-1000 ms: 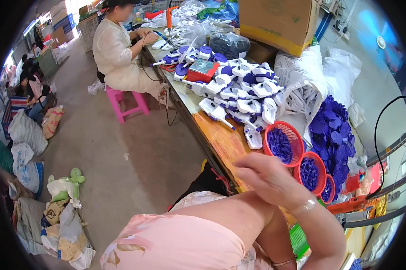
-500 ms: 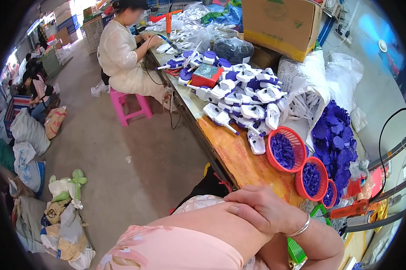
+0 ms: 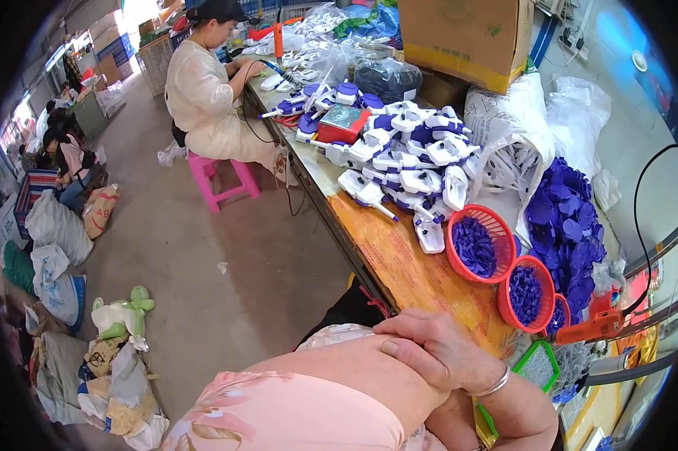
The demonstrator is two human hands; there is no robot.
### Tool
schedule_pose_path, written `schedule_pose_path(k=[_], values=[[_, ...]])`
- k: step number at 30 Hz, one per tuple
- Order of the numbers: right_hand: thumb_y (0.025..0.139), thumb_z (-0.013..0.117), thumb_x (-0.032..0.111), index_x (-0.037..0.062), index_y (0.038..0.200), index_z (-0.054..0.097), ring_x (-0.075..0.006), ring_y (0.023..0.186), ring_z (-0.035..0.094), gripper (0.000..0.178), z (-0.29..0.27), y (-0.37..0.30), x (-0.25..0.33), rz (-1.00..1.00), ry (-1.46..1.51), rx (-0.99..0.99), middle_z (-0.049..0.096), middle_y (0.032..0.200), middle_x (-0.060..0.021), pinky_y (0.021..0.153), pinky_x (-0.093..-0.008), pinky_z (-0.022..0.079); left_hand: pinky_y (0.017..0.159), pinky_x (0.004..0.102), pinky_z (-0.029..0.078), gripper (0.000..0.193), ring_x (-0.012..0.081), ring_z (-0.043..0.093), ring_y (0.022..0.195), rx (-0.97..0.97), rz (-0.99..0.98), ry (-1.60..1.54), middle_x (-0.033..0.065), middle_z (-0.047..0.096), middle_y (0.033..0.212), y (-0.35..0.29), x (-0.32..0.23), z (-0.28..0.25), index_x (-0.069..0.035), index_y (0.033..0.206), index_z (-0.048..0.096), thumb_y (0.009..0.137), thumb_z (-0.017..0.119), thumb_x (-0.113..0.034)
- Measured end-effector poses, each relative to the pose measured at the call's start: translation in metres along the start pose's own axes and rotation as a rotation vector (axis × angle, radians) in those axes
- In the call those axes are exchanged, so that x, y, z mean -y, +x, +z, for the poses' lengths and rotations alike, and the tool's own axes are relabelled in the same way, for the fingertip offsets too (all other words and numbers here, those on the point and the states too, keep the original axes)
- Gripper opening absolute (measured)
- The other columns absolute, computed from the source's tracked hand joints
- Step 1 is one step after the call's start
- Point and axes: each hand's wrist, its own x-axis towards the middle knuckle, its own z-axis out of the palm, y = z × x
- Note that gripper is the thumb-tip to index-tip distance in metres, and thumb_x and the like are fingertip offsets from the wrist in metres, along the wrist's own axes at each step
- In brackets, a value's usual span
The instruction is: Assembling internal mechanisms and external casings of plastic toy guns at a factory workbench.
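My right hand (image 3: pixel 433 349), with a silver bangle on its wrist, is closed around my bare left arm (image 3: pixel 316 361) near the elbow. A pink flowered sleeve (image 3: pixel 294 413) covers the upper part of that arm. My left hand is hidden beneath the crossed arms. Just beyond my right hand, the table's orange sheet (image 3: pixel 384 248) carries a heap of white-and-purple plastic housings (image 3: pixel 422 180). Closer to the hand stand red baskets of small purple parts, a larger one (image 3: pixel 502 234) and a second (image 3: pixel 547 301). Purple plastic discs (image 3: pixel 561 225) are piled beside them.
An orange power tool (image 3: pixel 594 328) on a black cable is at the right, near a green-rimmed tray (image 3: pixel 555 367). A cardboard box (image 3: pixel 467 34) and a white sack (image 3: pixel 497 113) stand farther back. Another person (image 3: pixel 204 90) works from a pink stool (image 3: pixel 222 184). Stuffed sacks (image 3: pixel 57 225) line the left.
The view has shifted slightly, so the floor sacks and the person sit a little differently in it. My right hand keeps its hold on my left arm.
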Motion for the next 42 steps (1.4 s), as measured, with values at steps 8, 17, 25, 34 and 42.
schedule_pose_path(k=[8,17,25,34,42], values=[[0.086,0.055,0.020,-0.0023,0.098,0.063,-0.0337,0.080,0.059,0.027,0.002,-0.007,-0.008,0.017,0.040,-0.013,0.062,0.087,-0.0188,0.069,-0.0387,0.048,0.073,0.0372,0.043,0.026,0.0236,0.054,0.077,-0.025,-0.042,-0.011,0.0135,0.063,0.084,-0.005,0.002,-0.003,0.002,0.090,0.063,0.083,0.057,-0.022],[0.086,0.054,0.022,-0.0019,0.097,0.063,-0.0305,0.079,0.062,0.028,0.005,-0.006,-0.011,0.013,0.065,-0.102,0.063,0.085,-0.0175,0.070,-0.0347,0.048,0.071,0.0373,0.043,0.026,0.0235,0.055,0.074,-0.042,-0.093,-0.019,0.0132,0.063,0.082,-0.009,0.004,-0.005,0.002,0.088,0.063,0.082,0.058,-0.022],[0.086,0.056,0.021,-0.0020,0.097,0.063,-0.0288,0.078,0.062,0.026,0.004,-0.009,-0.016,0.043,0.096,-0.086,0.064,0.085,-0.0167,0.069,-0.0343,0.048,0.069,0.0373,0.043,0.025,0.0234,0.055,0.072,-0.068,-0.136,-0.028,0.0129,0.063,0.080,-0.017,0.004,-0.008,0.002,0.086,0.063,0.081,0.058,-0.022],[0.086,0.057,0.022,-0.0022,0.098,0.063,-0.0263,0.080,0.063,0.028,0.003,-0.011,-0.017,0.130,0.149,-0.137,0.065,0.086,-0.0157,0.072,-0.0327,0.049,0.066,0.0374,0.044,0.025,0.0233,0.055,0.070,-0.083,-0.171,-0.046,0.0126,0.063,0.078,-0.025,0.004,-0.012,0.002,0.083,0.063,0.080,0.059,-0.023],[0.087,0.056,0.021,-0.0021,0.098,0.063,-0.0263,0.081,0.063,0.027,0.004,-0.001,-0.020,0.111,0.159,-0.092,0.064,0.086,-0.0157,0.073,-0.0328,0.049,0.064,0.0375,0.044,0.025,0.0232,0.055,0.067,-0.120,-0.210,-0.062,0.0124,0.063,0.075,-0.036,0.001,-0.015,0.002,0.081,0.063,0.079,0.060,-0.023]])
